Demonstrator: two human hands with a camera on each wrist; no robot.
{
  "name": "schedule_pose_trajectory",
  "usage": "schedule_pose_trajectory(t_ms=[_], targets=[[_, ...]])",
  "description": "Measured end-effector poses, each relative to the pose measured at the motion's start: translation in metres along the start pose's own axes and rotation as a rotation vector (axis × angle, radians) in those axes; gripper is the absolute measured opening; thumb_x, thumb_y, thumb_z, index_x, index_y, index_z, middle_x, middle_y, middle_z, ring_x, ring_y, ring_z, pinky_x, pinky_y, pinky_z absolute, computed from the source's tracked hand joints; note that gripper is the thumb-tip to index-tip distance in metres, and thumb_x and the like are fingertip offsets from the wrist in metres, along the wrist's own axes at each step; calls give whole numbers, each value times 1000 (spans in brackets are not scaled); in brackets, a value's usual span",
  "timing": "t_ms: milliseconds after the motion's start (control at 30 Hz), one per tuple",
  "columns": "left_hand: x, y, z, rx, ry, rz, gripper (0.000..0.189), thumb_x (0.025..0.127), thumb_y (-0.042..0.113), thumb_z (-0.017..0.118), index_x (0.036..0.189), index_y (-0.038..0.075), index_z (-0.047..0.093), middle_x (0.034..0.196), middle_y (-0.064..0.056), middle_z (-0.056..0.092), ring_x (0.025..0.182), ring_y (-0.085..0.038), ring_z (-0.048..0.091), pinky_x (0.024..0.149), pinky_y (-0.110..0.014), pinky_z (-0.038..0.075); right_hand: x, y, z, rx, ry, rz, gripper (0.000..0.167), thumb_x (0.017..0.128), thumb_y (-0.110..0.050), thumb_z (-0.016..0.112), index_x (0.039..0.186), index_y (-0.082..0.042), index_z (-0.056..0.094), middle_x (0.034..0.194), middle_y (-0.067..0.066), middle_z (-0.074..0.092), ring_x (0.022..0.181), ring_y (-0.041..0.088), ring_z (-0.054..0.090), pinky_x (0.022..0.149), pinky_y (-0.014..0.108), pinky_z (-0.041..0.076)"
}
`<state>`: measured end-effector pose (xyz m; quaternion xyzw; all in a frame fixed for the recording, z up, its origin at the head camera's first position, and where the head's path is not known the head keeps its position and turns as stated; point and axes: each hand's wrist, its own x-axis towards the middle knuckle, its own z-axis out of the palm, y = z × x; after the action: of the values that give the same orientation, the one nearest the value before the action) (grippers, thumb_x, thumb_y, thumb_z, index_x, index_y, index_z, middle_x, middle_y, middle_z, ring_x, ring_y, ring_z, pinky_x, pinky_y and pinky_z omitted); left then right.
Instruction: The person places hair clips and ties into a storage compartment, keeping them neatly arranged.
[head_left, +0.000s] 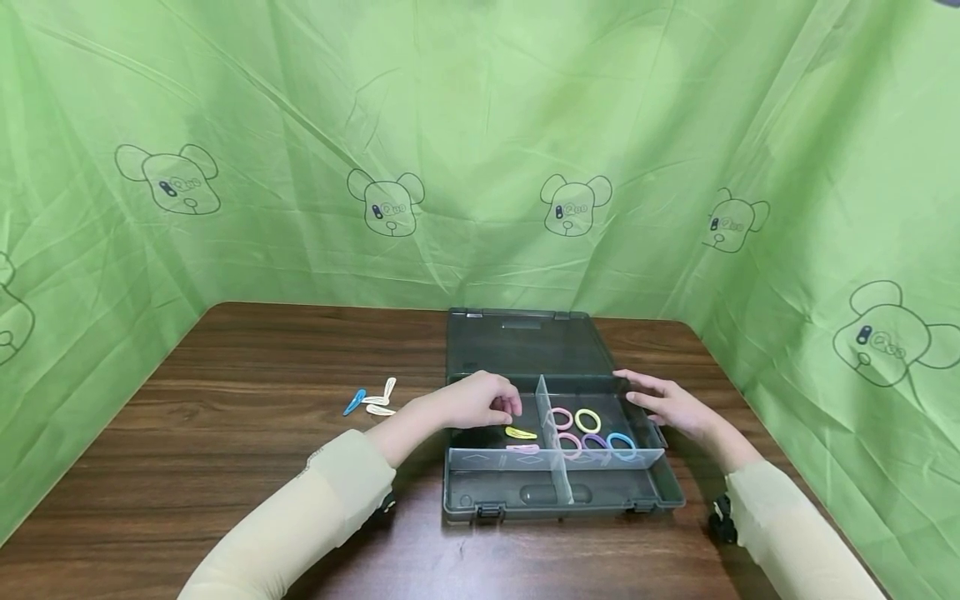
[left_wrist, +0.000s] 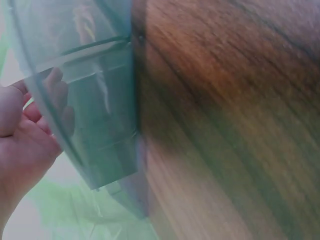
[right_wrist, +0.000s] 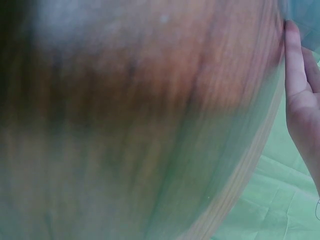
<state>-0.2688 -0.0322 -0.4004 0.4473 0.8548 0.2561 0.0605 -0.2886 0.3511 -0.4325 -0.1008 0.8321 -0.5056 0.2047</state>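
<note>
A dark see-through divider box (head_left: 504,510) lies with its lid laid back. My left hand (head_left: 474,400) hovers over its back left compartment, fingers loosely curled, with nothing visible between them. Just below the fingertips lies a yellow hair clip (head_left: 521,433), with a pink hair clip (head_left: 522,448) nearer the front divider. In the left wrist view, part of the left hand (left_wrist: 31,135) shows through the box wall. My right hand (head_left: 675,408) rests at the box's right rim with its fingers extended. Several pink, yellow, purple and blue hair ties (head_left: 588,421) lie in the back right compartment.
Left of the box, a blue hair clip (head_left: 354,402) and three cream hair clips (head_left: 380,410) lie on the brown wooden table (head_left: 300,350). The box's lid (head_left: 528,346) spreads toward the back edge. A green curtain (head_left: 480,267) hangs behind and at both sides.
</note>
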Motion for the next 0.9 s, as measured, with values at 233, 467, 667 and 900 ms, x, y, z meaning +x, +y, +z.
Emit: schedule_pose_trajectory(t_ms=[233,467,667,900], targets=[[-11,7,-10,-27,21,-2,10,84,11,68,94,8,68,87,5,63,79,-3,58,77,-24,50,0,2,0,1,-10,-11,51,97,-29,53,145,-26,37,145,14,39,116,24,54,91,46,47],[-27,18,-28,-68,41,17,12,85,13,68,97,12,67,96,-3,66,86,-8,60,84,-32,51,-1,0,0,12,-13,-10,51,97,-28,53,145,-26,37,144,14,40,113,24,57,89,43,49],[-44,23,-43,-43,74,30,15,86,14,67,100,13,66,99,-3,65,93,-12,60,86,-32,49,-1,-1,-1,18,-19,-13,50,97,-27,52,145,-25,37,143,16,42,112,24,58,89,43,49],[-66,24,-54,3,120,0,17,86,18,68,103,16,66,102,3,65,98,-9,58,90,-32,47,0,-1,-2,16,-22,-18,52,96,-29,53,145,-24,36,144,15,41,112,22,58,89,44,49]])
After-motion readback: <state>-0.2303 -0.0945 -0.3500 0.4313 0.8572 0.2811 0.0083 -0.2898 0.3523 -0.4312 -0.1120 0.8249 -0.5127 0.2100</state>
